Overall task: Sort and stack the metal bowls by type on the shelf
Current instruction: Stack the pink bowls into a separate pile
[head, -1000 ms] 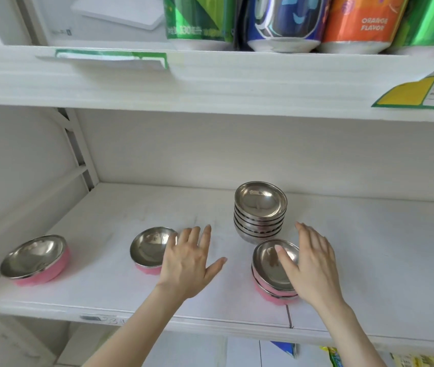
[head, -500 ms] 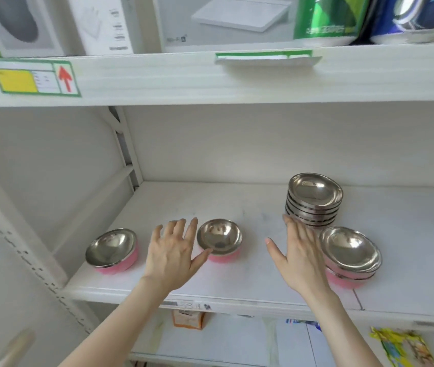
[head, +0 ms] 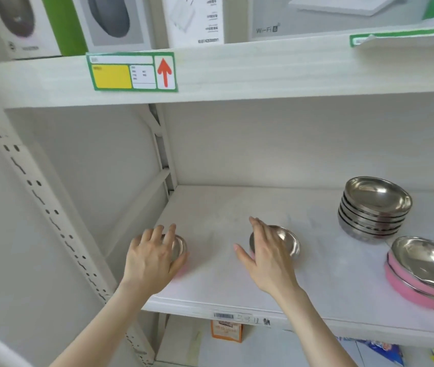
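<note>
Two single pink-sided steel bowls sit on the white shelf (head: 237,282). My left hand (head: 153,256) lies over the left pink bowl (head: 180,246), fingers across its top and thumb curled round its near side. My right hand (head: 266,254) is over the left rim of the middle pink bowl (head: 288,242), its fingers straight and thumb spread wide. At the right stands a stack of several plain steel bowls (head: 374,207). In front of that stack is a short stack of pink-sided bowls (head: 422,272).
The shelf's left wall and its slotted upright (head: 51,215) are close to my left hand. Just above, an upper shelf (head: 263,72) carries boxes and a price tag (head: 131,71). Packets lie on the shelf below (head: 226,331).
The view swung left. My left hand moved left onto the leftmost pink bowl. My right hand left the pink stack and moved over to the middle bowl.
</note>
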The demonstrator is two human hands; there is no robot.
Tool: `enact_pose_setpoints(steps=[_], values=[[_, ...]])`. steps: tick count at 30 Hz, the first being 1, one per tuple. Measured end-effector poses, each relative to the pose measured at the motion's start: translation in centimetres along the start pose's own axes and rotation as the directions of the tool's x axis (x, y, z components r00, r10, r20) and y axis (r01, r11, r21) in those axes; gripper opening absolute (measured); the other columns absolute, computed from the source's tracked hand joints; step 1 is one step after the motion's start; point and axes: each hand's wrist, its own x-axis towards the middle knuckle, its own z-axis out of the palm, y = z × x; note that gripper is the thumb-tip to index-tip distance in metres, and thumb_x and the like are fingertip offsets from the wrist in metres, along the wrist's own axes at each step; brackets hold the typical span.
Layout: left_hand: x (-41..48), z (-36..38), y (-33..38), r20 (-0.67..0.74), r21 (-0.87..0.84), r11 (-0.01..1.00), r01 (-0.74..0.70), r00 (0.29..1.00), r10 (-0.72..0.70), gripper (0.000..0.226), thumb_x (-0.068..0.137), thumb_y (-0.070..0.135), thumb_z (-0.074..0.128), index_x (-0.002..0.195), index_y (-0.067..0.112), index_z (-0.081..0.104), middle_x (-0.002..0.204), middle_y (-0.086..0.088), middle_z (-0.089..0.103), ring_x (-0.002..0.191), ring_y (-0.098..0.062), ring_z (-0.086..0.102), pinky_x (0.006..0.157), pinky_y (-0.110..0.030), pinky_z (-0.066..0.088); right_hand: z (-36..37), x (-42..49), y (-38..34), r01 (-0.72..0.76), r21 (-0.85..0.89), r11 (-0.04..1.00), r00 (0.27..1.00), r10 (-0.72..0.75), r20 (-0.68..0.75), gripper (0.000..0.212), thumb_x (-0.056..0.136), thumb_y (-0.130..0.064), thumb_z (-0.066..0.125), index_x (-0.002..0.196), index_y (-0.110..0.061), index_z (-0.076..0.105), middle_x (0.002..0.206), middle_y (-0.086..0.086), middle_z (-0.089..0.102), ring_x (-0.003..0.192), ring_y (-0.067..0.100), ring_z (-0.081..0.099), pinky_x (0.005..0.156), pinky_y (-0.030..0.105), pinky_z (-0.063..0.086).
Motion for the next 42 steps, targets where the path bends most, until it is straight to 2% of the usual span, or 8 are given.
enact_pose_setpoints(steps=[3,7,10,13,17,24,32,42], values=[[0.5,1.0,-2.9,0.007,-0.02,1.0,0.02,1.0,-0.02,0.076,0.082,0.063,0.032,0.122,0.006,0.063,0.1,-0.014,0.068,0.086,-0.035,0.065,0.064,-0.043,0.055,2.9,1.5,-2.3,0.007,0.045,0.999,1.0,-0.008,0.025,0.072,0.092,-0.051,0.047,0.148,-0.01,0.028,0.153,0.008,0.037,0.14,0.023,0.034,0.112,0.034,0.03],[0.7,3.1,-5.5,0.128,-0.048,0.995,0.091,0.988,-0.084,0.102,0.075,0.079,-0.002,0.142,0.014,0.039,0.127,-0.009,0.054,0.109,-0.03,0.054,0.081,-0.04,0.052,7.2,3.1,-4.6,-0.001,0.09,0.996,0.993,-0.009,0.117,0.074,0.092,-0.054,0.044,0.15,-0.013,0.022,0.156,0.004,0.032,0.14,0.02,0.032,0.111,0.031,0.029],[0.5,5.9,-6.6,0.242,-0.186,0.963,0.196,0.959,-0.148,0.081,0.088,0.069,0.023,0.147,0.014,0.026,0.135,-0.011,0.045,0.114,-0.031,0.051,0.088,-0.037,0.047,10.3,4.1,-6.1,-0.066,0.135,0.989,0.972,0.033,0.233,0.074,0.092,-0.055,0.045,0.15,-0.014,0.023,0.155,0.004,0.033,0.139,0.022,0.034,0.109,0.035,0.033],[-0.2,8.0,-6.9,0.324,-0.413,0.848,0.333,0.924,-0.204,0.072,0.091,0.06,0.039,0.147,0.015,0.027,0.133,-0.013,0.051,0.11,-0.033,0.057,0.087,-0.038,0.048,12.7,4.6,-7.0,-0.199,0.175,0.964,0.908,0.114,0.404,0.076,0.091,-0.057,0.044,0.149,-0.014,0.024,0.154,0.005,0.036,0.139,0.025,0.036,0.109,0.039,0.034],[-0.7,9.1,-7.1,0.386,-0.576,0.69,0.437,0.89,-0.242,0.077,0.088,0.066,0.037,0.146,0.018,0.022,0.103,-0.009,0.072,0.097,-0.029,0.066,0.079,-0.036,0.05,14.5,4.5,-7.9,-0.363,0.287,0.886,0.848,0.186,0.496,0.048,0.088,-0.055,0.045,0.12,-0.02,0.051,0.118,0.001,0.063,0.112,0.023,0.058,0.096,0.04,0.046],[-0.8,8.8,-7.2,0.39,-0.63,0.644,0.435,0.894,-0.222,0.073,0.086,0.069,0.037,0.143,0.026,0.022,0.088,-0.003,0.071,0.086,-0.027,0.066,0.077,-0.036,0.051,13.9,4.0,-8.8,-0.41,0.377,0.831,0.857,0.209,0.471,0.036,0.087,-0.051,0.047,0.104,-0.02,0.054,0.097,-0.003,0.065,0.09,0.018,0.062,0.082,0.036,0.051],[0.0,4.9,-4.7,0.242,-0.624,0.741,0.249,0.963,-0.12,0.067,0.087,0.069,0.031,0.141,0.03,0.022,0.089,-0.006,0.071,0.086,-0.029,0.066,0.075,-0.041,0.053,9.0,2.2,-7.2,-0.369,0.418,0.83,0.907,0.225,0.355,0.033,0.087,-0.054,0.047,0.107,-0.028,0.053,0.098,-0.013,0.065,0.095,0.012,0.061,0.085,0.033,0.049],[2.2,-0.2,4.7,0.146,-0.637,0.768,0.063,0.989,0.04,0.074,0.084,0.071,0.036,0.144,0.029,0.019,0.084,-0.007,0.07,0.087,-0.033,0.064,0.072,-0.04,0.05,-0.4,0.0,-0.4,-0.303,0.321,0.897,0.951,0.262,0.165,0.039,0.083,-0.059,0.047,0.104,-0.028,0.057,0.104,-0.008,0.063,0.102,0.014,0.056,0.088,0.035,0.046]])
